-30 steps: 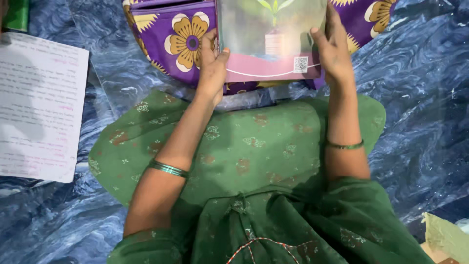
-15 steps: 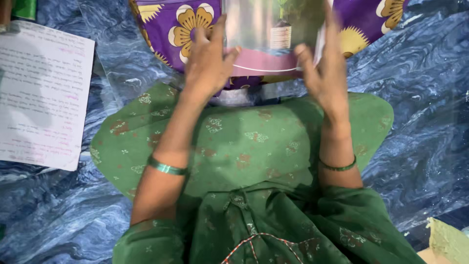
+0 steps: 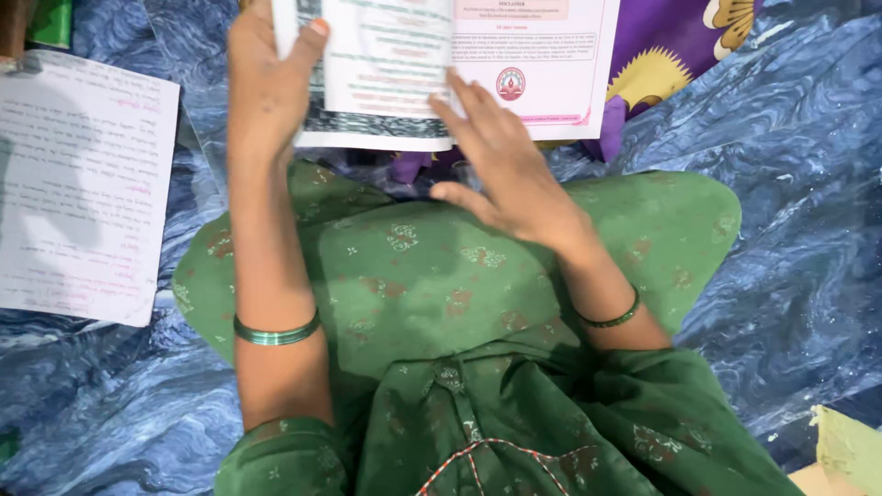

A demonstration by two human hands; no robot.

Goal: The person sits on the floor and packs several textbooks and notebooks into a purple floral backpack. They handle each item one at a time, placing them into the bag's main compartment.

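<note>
Book open across the lap, both hands on its pages.

The left hand (image 3: 266,87) reaches up the left side of the open book (image 3: 441,73), forearm running straight up from a green bangle (image 3: 276,331), thumb hooked over the left page's top edge and fingers behind it: a closed grip on that page. The right hand (image 3: 501,161) comes in at an angle from the right, wrist bent, fingers spread flat, fingertips pressing the lower middle of the pages; its grip is open, holding nothing, just resting. The book sits at the top of view on purple flowered cloth (image 3: 671,46), just beyond the green-clad knees. A handwritten sheet (image 3: 78,184) lies well apart, left, on the blue marbled floor covering (image 3: 790,184).
</note>
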